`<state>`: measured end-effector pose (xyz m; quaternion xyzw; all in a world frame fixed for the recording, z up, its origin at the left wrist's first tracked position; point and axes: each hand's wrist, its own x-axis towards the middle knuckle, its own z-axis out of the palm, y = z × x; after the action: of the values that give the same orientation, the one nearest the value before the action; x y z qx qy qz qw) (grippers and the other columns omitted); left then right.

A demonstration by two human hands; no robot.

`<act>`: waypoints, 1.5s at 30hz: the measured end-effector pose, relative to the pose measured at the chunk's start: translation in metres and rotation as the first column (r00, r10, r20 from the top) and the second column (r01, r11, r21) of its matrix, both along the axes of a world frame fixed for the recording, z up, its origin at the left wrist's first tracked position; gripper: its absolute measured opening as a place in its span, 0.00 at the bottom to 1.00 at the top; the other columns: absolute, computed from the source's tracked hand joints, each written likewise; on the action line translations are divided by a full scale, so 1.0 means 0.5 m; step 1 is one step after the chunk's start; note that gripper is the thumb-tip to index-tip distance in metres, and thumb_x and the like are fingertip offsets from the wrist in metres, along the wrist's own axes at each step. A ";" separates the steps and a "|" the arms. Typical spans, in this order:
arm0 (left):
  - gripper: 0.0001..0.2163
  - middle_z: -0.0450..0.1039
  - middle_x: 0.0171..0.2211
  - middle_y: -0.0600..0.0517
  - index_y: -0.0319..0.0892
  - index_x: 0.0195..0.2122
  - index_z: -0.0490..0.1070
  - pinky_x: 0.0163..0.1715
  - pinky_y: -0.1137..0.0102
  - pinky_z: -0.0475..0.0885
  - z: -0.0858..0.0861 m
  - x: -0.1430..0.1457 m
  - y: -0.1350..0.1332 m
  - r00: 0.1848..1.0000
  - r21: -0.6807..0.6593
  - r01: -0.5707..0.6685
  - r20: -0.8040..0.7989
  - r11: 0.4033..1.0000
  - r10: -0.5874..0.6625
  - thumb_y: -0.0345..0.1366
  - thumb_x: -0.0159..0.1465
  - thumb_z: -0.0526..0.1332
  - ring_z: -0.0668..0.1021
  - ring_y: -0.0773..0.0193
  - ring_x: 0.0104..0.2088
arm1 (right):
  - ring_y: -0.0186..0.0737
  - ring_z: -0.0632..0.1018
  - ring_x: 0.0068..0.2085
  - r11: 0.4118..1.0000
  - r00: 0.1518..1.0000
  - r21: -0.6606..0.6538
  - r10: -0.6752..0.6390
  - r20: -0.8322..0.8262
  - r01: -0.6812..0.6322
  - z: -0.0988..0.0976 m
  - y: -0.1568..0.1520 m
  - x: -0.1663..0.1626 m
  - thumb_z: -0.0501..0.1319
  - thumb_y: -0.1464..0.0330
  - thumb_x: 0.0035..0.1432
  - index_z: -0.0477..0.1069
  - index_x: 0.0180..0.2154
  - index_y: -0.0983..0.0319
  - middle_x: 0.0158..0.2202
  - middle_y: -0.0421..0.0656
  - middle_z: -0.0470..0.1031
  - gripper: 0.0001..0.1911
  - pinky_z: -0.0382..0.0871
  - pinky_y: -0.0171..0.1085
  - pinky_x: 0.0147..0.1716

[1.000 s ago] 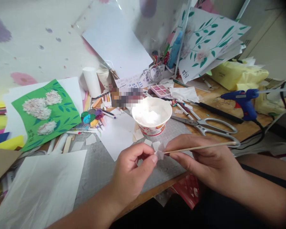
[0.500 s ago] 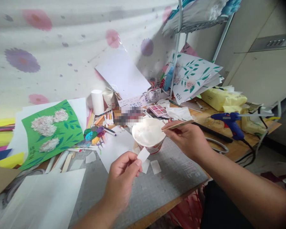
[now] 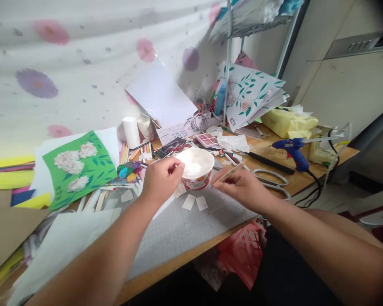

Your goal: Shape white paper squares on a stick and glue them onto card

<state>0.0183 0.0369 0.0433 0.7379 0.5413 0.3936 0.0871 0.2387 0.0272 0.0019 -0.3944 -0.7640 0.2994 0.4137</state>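
A white-lined paper bowl [image 3: 198, 180] with a red printed outside stands upright on the grey cutting mat [image 3: 169, 233]. At its left rim is my left hand [image 3: 162, 178], thumb and fingers pinched together; whatever they hold is hidden, and I cannot tell whether they grip the rim. My right hand [image 3: 238, 187], close to the bowl's lower right side, is closed around a thin wooden stick [image 3: 231, 171] that slants up to the right. In front of the bowl lie two small white paper pieces [image 3: 189, 202].
A blue glue gun [image 3: 292, 151] and scissors [image 3: 271, 180] lie on the right. Behind the bowl are a pink palette [image 3: 206, 140] and paper cups [image 3: 145, 127]. A green flower picture [image 3: 79, 170] leans at left; white sheets [image 3: 73, 238] lie near my left forearm.
My left hand has moved up to the bowl's rim, and the white paper piece it held is out of sight. My right hand has dropped lower beside the bowl, stick still held. The view has shifted.
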 end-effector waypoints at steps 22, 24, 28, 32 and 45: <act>0.13 0.68 0.41 0.51 0.44 0.45 0.64 0.33 0.71 0.70 -0.125 -0.028 -0.110 0.920 -0.049 0.356 0.193 0.933 -0.341 0.24 0.60 0.56 0.72 0.70 0.30 | 0.35 0.79 0.32 0.992 0.995 -0.119 0.047 0.092 -0.036 -0.033 -0.048 -0.058 0.59 0.70 0.60 0.76 0.31 0.62 0.30 0.42 0.80 0.07 0.73 0.34 0.34; 0.16 0.67 0.45 0.49 0.46 0.48 0.63 0.34 0.69 0.71 -0.127 -0.023 -0.111 0.903 -0.156 0.369 0.294 0.916 -0.313 0.25 0.60 0.58 0.73 0.69 0.31 | 0.35 0.79 0.32 0.972 0.999 -0.233 0.035 -0.014 -0.038 -0.014 -0.056 -0.058 0.61 0.69 0.59 0.76 0.32 0.62 0.29 0.40 0.80 0.06 0.74 0.32 0.34; 0.14 0.72 0.37 0.51 0.46 0.47 0.67 0.32 0.70 0.71 -0.119 -0.013 -0.115 0.814 -0.451 0.477 0.551 0.754 -0.185 0.34 0.60 0.62 0.73 0.65 0.31 | 0.37 0.80 0.33 0.923 0.981 -0.369 0.043 -0.191 -0.113 0.009 -0.069 -0.062 0.64 0.68 0.56 0.77 0.32 0.59 0.29 0.38 0.80 0.03 0.75 0.33 0.36; 0.04 0.70 0.28 0.56 0.43 0.34 0.71 0.25 0.76 0.65 -0.106 -0.011 -0.112 0.704 -0.532 0.556 0.710 0.639 -0.022 0.35 0.59 0.64 0.70 0.70 0.26 | 0.37 0.79 0.32 0.920 0.974 -0.363 0.068 -0.218 -0.146 0.013 -0.075 -0.068 0.63 0.69 0.57 0.77 0.33 0.58 0.30 0.39 0.79 0.04 0.75 0.33 0.33; 0.03 0.70 0.25 0.56 0.43 0.28 0.76 0.28 0.77 0.66 -0.100 -0.020 -0.110 0.394 -0.400 0.773 0.911 0.493 0.122 0.34 0.58 0.66 0.69 0.71 0.27 | 0.34 0.81 0.34 0.934 0.923 -0.271 0.124 -0.364 -0.233 0.020 -0.079 -0.065 0.64 0.75 0.56 0.78 0.37 0.57 0.36 0.39 0.81 0.09 0.77 0.28 0.34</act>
<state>0.0086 -0.0182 -0.0065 0.4093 0.3437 0.3837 0.7531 0.2063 -0.0121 0.0118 -0.3243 -0.6574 0.5159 0.4433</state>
